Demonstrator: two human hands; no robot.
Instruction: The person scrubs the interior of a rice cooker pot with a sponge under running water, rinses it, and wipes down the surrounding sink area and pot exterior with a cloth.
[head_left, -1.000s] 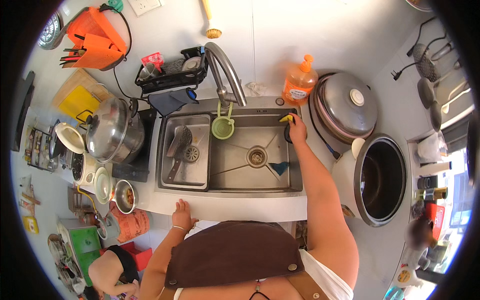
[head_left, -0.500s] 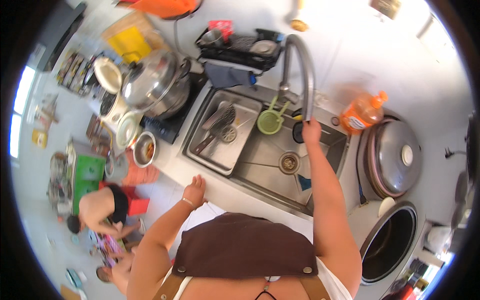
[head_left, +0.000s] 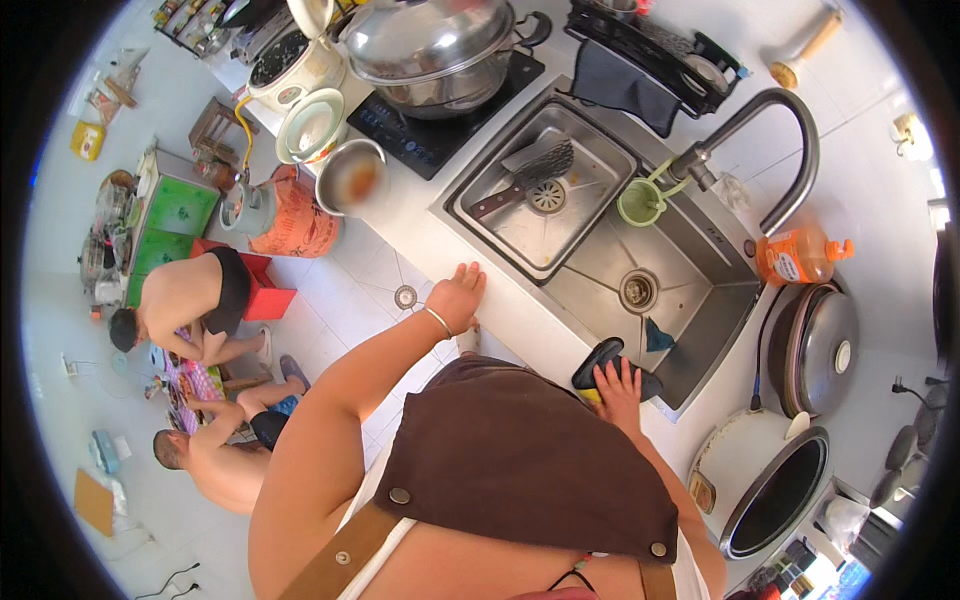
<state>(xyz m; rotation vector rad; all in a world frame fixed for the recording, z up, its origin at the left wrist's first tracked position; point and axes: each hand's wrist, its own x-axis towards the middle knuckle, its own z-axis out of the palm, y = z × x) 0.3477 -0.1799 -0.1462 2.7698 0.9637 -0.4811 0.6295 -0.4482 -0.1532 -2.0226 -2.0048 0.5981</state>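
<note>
My left hand (head_left: 456, 298), with a bracelet at the wrist, rests on the white counter's front edge, fingers stretched out and holding nothing. Under my right hand (head_left: 622, 393) is a black-and-yellow scrubbing pad (head_left: 600, 362), pressed on the counter edge at the front of the sink. My fingers lie over its top, and its exact shape is partly hidden. The steel sink (head_left: 700, 300) has a drain and a small dark teal scrap (head_left: 658, 337) in it. A cleaver (head_left: 520, 180) lies in the steel tray (head_left: 500, 240) on the sink's left side. A green strainer (head_left: 640, 203) hangs near the faucet (head_left: 800, 120).
A big steel pot (head_left: 440, 60) stands on a black cooktop (head_left: 430, 140), with a steel bowl (head_left: 352, 178) nearby. To the right are an orange soap bottle (head_left: 795, 258), a large lid (head_left: 830, 350) and an open cooker (head_left: 775, 490). Two people sit low at the left.
My right hand has come from the faucet to the sink's front edge, and the black-and-yellow pad has moved there from beside the faucet. The view has shifted; my left hand stays at the counter edge.
</note>
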